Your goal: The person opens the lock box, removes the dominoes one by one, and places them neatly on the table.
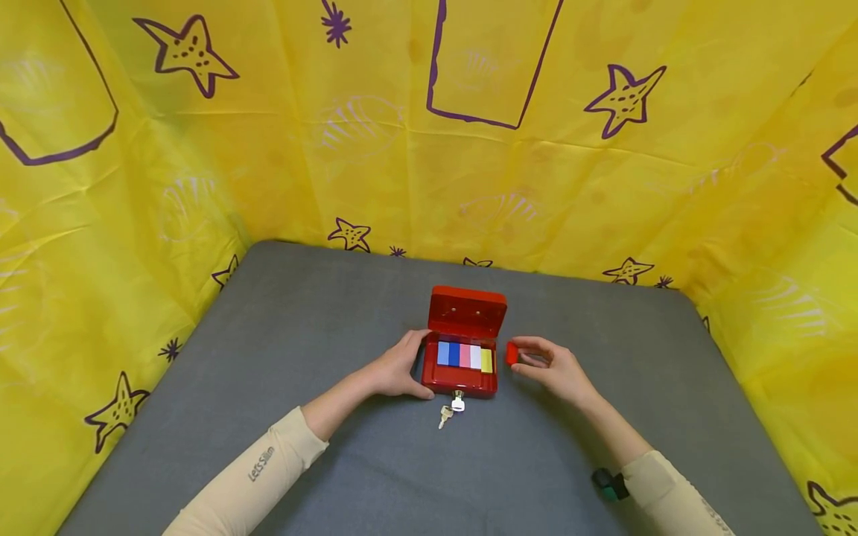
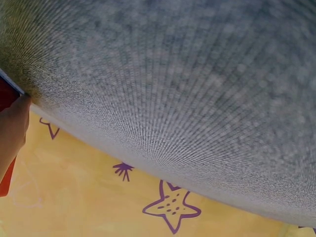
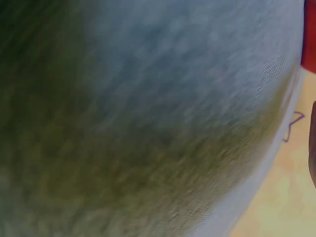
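- Head view: we find the red box [image 1: 441, 382], glossy and hard-edged, on a bench [image 1: 322, 320] faced in matt grey cloth; its round-cornered lid [image 1: 467, 310] stands raised.
- Head view: inside the box we count five flat-faced rectangular blocks [image 1: 465, 356] side by side: light blue, dark blue, pink, white, yellow.
- Head view: the left grip [image 1: 401, 366] spans the box's left side, thumb at the front corner, fingers towards the back.
- Head view: the right grip [image 1: 559, 374] is narrow, pinching a small red block [image 1: 512, 353] just right of the box.
- Head view: we note a shiny metal key [image 1: 459, 403] in the front lock, a second key [image 1: 445, 415] beside it.
- Left wrist view: we see fine-grained grey cloth; part of the hand meets a smooth red surface.
- Right wrist view: blurred cloth fills most; we cannot tell the grip's state here.
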Available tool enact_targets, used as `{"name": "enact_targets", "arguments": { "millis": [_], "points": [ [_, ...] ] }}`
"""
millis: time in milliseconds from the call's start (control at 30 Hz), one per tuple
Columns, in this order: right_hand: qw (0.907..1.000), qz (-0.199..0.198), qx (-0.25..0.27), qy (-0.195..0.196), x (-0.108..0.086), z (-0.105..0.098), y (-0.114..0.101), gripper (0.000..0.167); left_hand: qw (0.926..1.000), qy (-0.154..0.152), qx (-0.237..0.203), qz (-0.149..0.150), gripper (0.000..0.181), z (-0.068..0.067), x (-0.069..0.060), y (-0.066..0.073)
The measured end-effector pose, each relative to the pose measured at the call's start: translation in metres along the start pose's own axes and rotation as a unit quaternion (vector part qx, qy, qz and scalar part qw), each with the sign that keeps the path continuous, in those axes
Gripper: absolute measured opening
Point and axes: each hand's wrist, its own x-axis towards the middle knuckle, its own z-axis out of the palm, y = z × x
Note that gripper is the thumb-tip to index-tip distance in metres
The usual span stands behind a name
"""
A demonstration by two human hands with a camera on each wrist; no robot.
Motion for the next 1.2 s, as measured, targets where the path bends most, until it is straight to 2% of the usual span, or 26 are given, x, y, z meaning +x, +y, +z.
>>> {"name": "enact_targets", "arguments": {
  "millis": [167,267,533,1067,1200],
  "points": [
    [0.9998,-0.001,-0.022,-0.001,0.002,-0.003,0.008,0.047,1.0000,0.000,0.007,-0.001,0.103,0.000,0.000,0.000],
    [0.9985,-0.008,-0.055,0.000,0.003,-0.002,0.009,0.046,1.0000,0.000,0.004,-0.001,0.103,0.000,0.000,0.000],
    [0.9884,-0.047,-0.142,-0.022,0.005,0.004,0.007,0.045,1.0000,-0.001,0.001,-0.007,0.103,0.000,0.000,0.001],
    [0.9727,-0.091,-0.210,-0.036,0.011,0.009,0.007,0.044,0.9999,-0.002,-0.003,-0.016,0.104,-0.001,0.000,0.001],
    [0.9717,-0.092,-0.214,-0.037,0.010,0.010,0.007,0.044,0.9999,-0.005,0.001,-0.014,0.104,0.000,0.001,-0.001]
  ]
}}
